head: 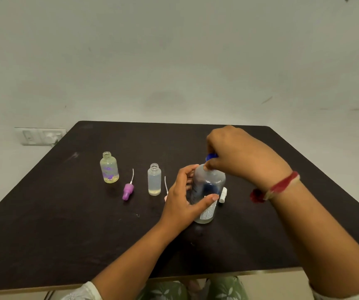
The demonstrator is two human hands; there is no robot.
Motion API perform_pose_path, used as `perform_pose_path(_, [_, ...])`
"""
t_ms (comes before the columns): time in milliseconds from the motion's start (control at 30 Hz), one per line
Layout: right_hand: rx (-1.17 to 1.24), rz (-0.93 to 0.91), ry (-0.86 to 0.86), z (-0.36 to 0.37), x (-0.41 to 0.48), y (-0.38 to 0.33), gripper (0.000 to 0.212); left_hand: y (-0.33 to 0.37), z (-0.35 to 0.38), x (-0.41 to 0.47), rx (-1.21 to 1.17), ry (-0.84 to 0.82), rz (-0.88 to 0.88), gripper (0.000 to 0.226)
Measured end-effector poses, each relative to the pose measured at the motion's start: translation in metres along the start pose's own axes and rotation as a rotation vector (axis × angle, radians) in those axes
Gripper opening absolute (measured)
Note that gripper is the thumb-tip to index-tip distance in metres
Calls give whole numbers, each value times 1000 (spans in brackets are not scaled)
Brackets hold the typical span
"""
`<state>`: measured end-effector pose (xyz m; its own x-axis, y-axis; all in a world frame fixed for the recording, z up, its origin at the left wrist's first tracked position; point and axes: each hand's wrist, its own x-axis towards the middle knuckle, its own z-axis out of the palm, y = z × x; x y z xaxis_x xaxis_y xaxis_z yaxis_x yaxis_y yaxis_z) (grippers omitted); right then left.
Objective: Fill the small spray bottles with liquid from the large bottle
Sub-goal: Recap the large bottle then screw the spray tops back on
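The large clear bottle (210, 187) stands upright on the dark table (65, 224), right of centre. My left hand (181, 204) grips its body. My right hand (239, 156) pinches the blue cap (211, 156) at its neck. Two small bottles stand open to the left: a clear one (154, 179) with a little yellowish liquid at the bottom, and a purple-printed one (109, 167) that looks yellowish. A purple spray head (128, 190) with its tube lies between them. Behind my left hand lies a thin tube (166, 185), its head mostly hidden.
A small white cap or nozzle (223, 195) lies just right of the large bottle. A wall socket panel (41, 136) sits at the far left beyond the table's edge. The wall runs close behind the table.
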<state>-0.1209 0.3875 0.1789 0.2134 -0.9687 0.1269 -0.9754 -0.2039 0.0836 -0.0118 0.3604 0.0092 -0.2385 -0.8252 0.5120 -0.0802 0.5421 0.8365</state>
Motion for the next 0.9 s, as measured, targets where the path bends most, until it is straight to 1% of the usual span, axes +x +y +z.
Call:
perform_pose_path(67, [-52,26,-14,-1,1,-4,39,0,0,0,0,-1,-2,63])
perform_pose_path(100, [-59,44,-26,-2,2,-5,43,0,0,0,5,-1,-2,63])
perform_pose_path(233, [-41,86,-47,-3,6,-2,45,-1,1,0,13,-13,4,63])
perform_pose_path(367, [-3,78,-82,6,5,2,48,-3,1,1,7,-21,12,66])
perform_pose_path(467, [107,98,-72,0,0,14,63,-4,1,1,0,-22,12,67])
perform_pose_path(533, [147,97,-115,-10,-5,22,77,-5,1,0,-12,-22,10,68])
perform_pose_path(567, [180,80,-144,-14,-7,26,80,-5,1,0,-16,-23,10,68])
perform_pose_path(633, [276,17,-186,-19,-9,29,69,-3,1,0,-20,-24,7,67])
perform_pose_path(700, [319,-42,-191,-18,-8,28,51,-2,1,-1,-22,-23,3,67])
perform_pose_path(767, [254,-71,-132,-13,-5,23,31,-2,1,-1,-16,-28,0,66])
perform_pose_path(800, [217,-74,-97,-11,-3,21,24,-1,1,-1,-11,-29,-1,65])
perform_pose_path(900, [170,-53,-45,-8,0,16,17,-1,0,-2,-6,-25,1,65])
